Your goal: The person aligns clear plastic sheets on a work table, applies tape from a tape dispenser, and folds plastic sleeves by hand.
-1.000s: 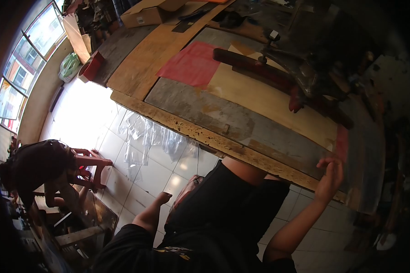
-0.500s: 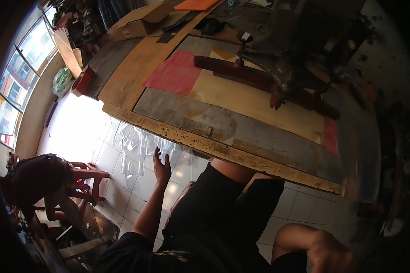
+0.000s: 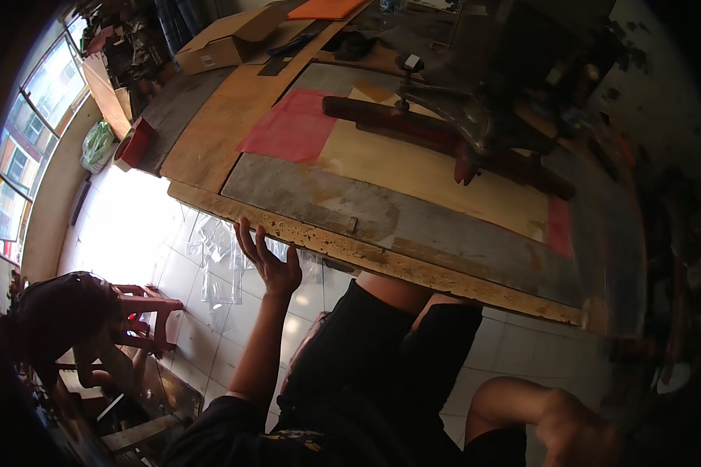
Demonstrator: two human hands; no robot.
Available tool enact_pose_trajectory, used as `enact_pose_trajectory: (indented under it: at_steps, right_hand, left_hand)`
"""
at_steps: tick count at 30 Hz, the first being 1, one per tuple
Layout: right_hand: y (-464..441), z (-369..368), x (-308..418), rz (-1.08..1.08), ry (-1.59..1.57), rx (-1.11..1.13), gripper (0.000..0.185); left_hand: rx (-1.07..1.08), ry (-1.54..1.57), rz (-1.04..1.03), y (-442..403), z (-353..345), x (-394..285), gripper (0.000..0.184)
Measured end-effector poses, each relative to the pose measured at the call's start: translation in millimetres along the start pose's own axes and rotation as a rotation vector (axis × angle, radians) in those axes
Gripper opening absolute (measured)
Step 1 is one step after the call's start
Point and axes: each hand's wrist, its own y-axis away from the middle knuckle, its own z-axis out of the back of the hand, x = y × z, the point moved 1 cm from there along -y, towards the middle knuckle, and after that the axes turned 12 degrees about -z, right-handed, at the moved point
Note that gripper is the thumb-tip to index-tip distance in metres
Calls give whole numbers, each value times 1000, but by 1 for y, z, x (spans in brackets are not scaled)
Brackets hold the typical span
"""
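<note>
My left hand [image 3: 271,265] is raised at the worn wooden front edge [image 3: 304,230] of the workbench, its fingers apart and nothing in it. The fingertips overlap the edge in view; whether they press on it I cannot tell. At the lower right, my right hand [image 3: 576,436] is bent back beside my body, dark and blurred, with its fingers not distinct. On the grey bench plate [image 3: 288,187] lies a yellow sheet [image 3: 420,175] with a red sheet [image 3: 288,124] at its left end. A dark red metal bar on an arm [image 3: 436,140] stands over the yellow sheet.
A cardboard box [image 3: 226,39] and a red tape-like roll [image 3: 135,145] sit at the bench's far left. Clear plastic bags [image 3: 218,272] lie on the tiled floor below. A person [image 3: 70,311] is at the left beside a red stool [image 3: 152,311].
My left hand has risen toward the bench's front edge and its fingers have spread. The view has shifted slightly. My right hand has moved a little to the right.
</note>
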Motion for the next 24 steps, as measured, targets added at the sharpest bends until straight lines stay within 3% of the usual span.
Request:
enact_pose_trajectory:
  at_steps: [3,13,15,18,24]
  right_hand:
    - [1,1,0,-134,-78,130,25]
    - [-2,2,-9,6,-44,7,26]
    - [-1,3,-7,-93,-115,131,28]
    - [-1,4,-8,-112,-90,145,29]
    - [-2,2,-9,16,-40,-15,26]
  left_hand:
    - [-16,35,10,2,-1,-2,88]
    - [-28,-40,-17,12,-12,11,92]
    - [-36,-42,-21,13,-14,12,94]
    - [-46,-43,-23,13,-16,12,95]
    - [-49,-46,-31,13,-17,12,98]
